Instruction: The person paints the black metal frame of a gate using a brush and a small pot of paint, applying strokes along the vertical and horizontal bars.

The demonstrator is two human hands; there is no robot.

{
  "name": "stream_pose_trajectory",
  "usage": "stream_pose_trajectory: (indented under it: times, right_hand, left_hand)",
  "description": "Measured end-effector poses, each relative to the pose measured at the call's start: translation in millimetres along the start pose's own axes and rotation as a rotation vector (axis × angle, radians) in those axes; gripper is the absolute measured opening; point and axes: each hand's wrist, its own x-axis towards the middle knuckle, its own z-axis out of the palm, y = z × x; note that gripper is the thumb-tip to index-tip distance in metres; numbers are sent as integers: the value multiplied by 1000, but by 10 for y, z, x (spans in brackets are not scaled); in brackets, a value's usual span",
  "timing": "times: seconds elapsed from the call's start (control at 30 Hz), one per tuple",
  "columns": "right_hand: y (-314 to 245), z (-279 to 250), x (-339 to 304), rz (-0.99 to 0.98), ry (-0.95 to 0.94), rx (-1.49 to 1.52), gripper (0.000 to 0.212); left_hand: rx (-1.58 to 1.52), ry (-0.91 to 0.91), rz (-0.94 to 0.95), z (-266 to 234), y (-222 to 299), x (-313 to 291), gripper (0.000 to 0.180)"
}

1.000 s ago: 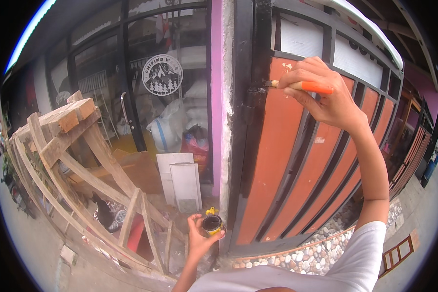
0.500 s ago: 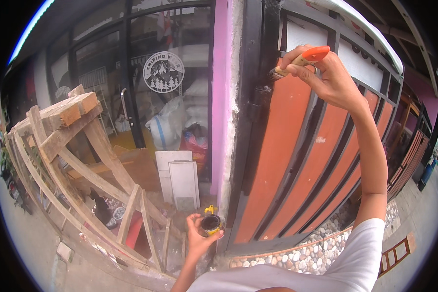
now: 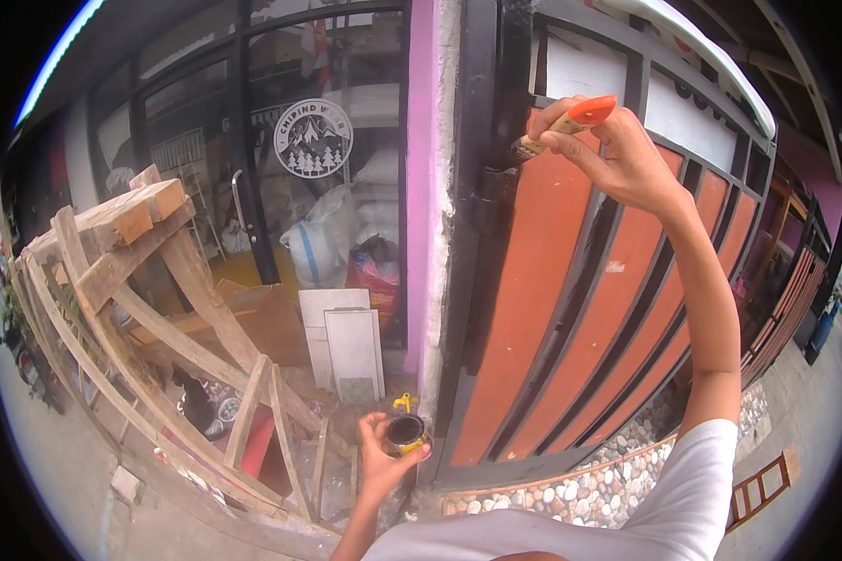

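Observation:
Raised at the upper right, my right hand (image 3: 622, 159) pinches a paintbrush (image 3: 566, 123) by its pale handle, whose end is orange. The bristles point left and touch the black metal post (image 3: 496, 206) at the edge of the gate. Orange panels (image 3: 543, 271) between black bars make up the gate. Low in the middle, my left hand (image 3: 384, 463) grips a small yellow can (image 3: 408, 433) from the side, its open top facing up and dark paint inside.
A rough wooden frame (image 3: 210, 309) stands at the left before a glass door (image 3: 192, 178). White boards (image 3: 354, 351) lean by the purple wall (image 3: 426, 187), near a yellow tap (image 3: 404, 402). Pebbles (image 3: 571, 496) line the gate's foot. A dark cat (image 3: 194, 402) is behind the frame.
My right hand and the brush have shifted a little left and slightly down along the post. The left hand with the can stays nearly in place.

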Motion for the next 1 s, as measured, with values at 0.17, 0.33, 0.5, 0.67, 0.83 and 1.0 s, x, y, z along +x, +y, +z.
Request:
stream_pose_trajectory:
  times: [0.17,0.33,0.5,0.67,0.83,1.0]
  right_hand:
    - [71,-67,-27,34,112,24,20]
    - [72,60,-167,111,72,179,18]
    - [155,12,-253,172,148,239,20]
    - [236,52,-282,65,113,182,21]
    - [270,-12,-291,-45,255,49,19]
    - [338,6,-352,-30,181,18,17]
  left_hand:
    - [2,-10,-17,53,70,-12,85]
    - [11,-14,-23,63,33,-21,85]
    - [-4,-8,-19,62,-33,-12,85]
    - [26,7,-6,115,-1,-21,86]
    - [45,29,10,173,10,-42,85]
    - [52,54,31,243,29,-92,85]
